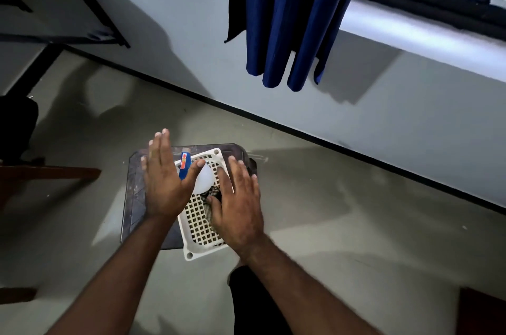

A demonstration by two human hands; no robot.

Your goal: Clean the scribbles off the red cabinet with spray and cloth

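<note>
A white lattice basket (196,233) stands on a dark stool or box (136,197) on the floor. Inside it lies a white spray bottle (204,180) with a blue and red label (184,163), and beside that a dark patterned cloth (212,193). My left hand (164,181) hovers flat over the basket's left side, fingers straight, thumb near the bottle. My right hand (239,206) is spread over the right side, fingers straight, thumb touching the cloth. Neither hand holds anything. The red cabinet is not in view.
A grey wall with a dark skirting line (301,133) runs diagonally behind the basket. Blue curtains (287,19) hang from a window sill at the top. A dark wooden piece (49,173) sits at the left, and a dark red-brown corner (482,310) shows at the bottom right.
</note>
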